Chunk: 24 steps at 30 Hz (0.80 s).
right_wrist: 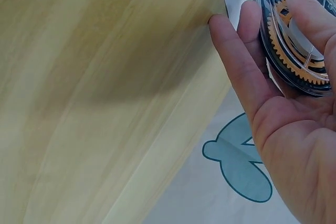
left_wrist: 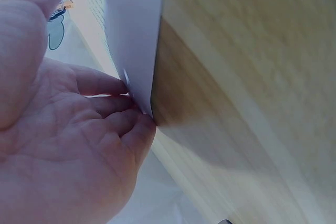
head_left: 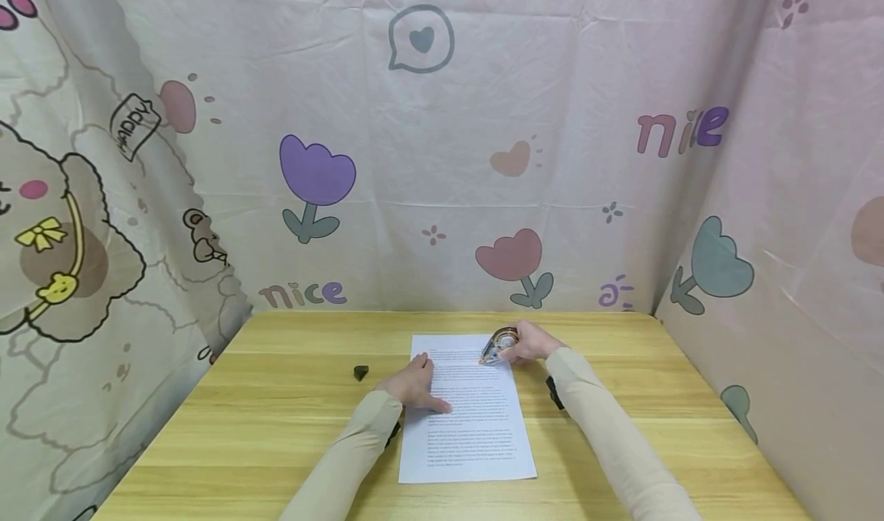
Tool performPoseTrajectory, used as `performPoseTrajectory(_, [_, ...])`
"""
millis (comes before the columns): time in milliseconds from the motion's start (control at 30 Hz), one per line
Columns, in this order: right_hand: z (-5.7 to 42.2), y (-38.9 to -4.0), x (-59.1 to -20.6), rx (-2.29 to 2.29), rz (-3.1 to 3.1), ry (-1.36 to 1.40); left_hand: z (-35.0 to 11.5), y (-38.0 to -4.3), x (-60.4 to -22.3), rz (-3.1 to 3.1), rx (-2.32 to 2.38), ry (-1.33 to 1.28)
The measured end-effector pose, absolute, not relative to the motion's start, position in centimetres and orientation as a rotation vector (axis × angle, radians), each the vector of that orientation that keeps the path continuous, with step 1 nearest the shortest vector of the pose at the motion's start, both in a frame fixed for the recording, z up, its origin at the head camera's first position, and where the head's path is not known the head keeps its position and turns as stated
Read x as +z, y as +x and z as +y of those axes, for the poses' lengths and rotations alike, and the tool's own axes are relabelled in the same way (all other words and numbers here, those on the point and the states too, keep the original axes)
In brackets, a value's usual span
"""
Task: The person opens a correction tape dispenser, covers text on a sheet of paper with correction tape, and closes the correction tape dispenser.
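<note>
A printed sheet of paper (head_left: 476,421) lies lengthwise on the wooden table. My left hand (head_left: 413,384) rests on its left edge, fingers pointing away and thumb spread over the text. The left wrist view shows those fingertips (left_wrist: 139,124) right at the paper's edge. In my right hand (head_left: 533,342) is a correction tape dispenser (head_left: 499,346), its tip down at the printed lines near the top right of the sheet. Thumb and fingers grip its clear case, where an orange gear (right_wrist: 283,40) shows in the right wrist view. The little finger touches the table beside the paper.
A small dark piece (head_left: 361,372), like a cap, lies on the table (head_left: 276,429) left of the paper. Patterned cloth (head_left: 428,160) hangs behind the table and along both sides. Black wrist devices (head_left: 555,393) sit under the sleeves.
</note>
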State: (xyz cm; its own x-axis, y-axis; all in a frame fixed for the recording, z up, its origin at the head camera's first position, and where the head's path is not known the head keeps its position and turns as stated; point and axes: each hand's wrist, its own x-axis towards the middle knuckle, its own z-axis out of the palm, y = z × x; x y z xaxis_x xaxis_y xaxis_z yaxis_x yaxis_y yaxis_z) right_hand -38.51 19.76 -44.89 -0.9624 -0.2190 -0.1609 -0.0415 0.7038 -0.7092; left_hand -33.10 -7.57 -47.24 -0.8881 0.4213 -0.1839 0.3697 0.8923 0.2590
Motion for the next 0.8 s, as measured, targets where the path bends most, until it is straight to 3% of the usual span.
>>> performPoseTrajectory(800, [20.9, -38.9, -45.6, -1.142, 2.646, -0.219, -7.6, -32.9, -46.9, 2.814, 0.344, 0.599])
